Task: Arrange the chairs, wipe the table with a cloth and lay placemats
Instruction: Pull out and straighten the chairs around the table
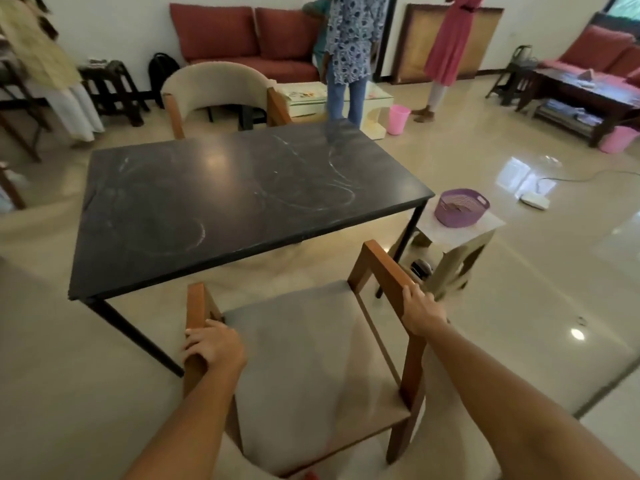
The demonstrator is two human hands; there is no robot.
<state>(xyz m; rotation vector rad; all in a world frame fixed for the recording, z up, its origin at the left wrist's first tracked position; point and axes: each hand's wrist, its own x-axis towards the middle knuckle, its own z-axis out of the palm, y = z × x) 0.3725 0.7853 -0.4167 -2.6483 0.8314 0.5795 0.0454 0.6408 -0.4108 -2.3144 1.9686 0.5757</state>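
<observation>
A dark marble table (221, 199) with white smear marks stands in the middle of the room. In front of its near edge is a wooden chair (311, 362) with a grey seat cushion, its seat facing the table. My left hand (213, 346) grips the chair's left wooden armrest. On the right armrest my right hand (420, 311) curls over the top. A second chair (214, 88) with a cream curved back stands at the table's far side.
A purple basket (460, 206) sits on a small stool (457, 244) right of the table. Two persons (349, 46) stand beyond it near a red sofa (242, 39). Pink buckets (398, 118), a dark coffee table (585, 95) and a cable on the glossy floor lie to the right.
</observation>
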